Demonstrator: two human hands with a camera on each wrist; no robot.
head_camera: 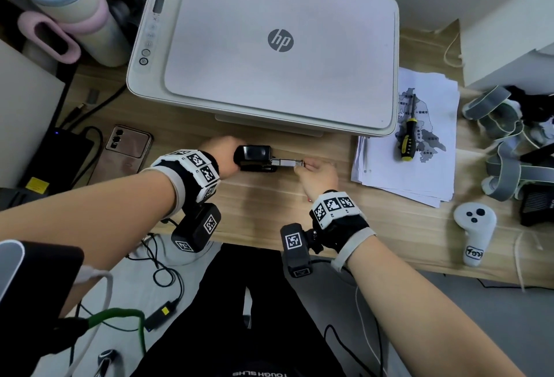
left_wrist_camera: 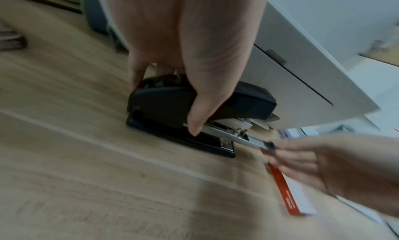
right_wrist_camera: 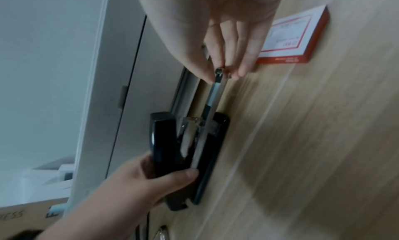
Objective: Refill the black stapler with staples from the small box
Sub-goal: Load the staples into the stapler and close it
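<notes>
My left hand [left_wrist_camera: 183, 59] gripped the black stapler [left_wrist_camera: 172, 107] on the worktop [left_wrist_camera: 86, 184]; my right hand [right_wrist_camera: 228, 39] pinched its metal staple tray [right_wrist_camera: 212, 97], staple box [right_wrist_camera: 295, 39] just beside it

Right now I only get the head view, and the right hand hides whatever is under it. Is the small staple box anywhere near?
Observer: Yes. The small box, red-edged with a white label, lies flat on the desk beside the right hand.
Operator: What is that hand pinching?
Observer: The end of the metal staple tray, pulled out from the front of the black stapler.
Operator: And the left hand?
Observer: The left hand grips the stapler's rear, thumb along its near side.
</notes>
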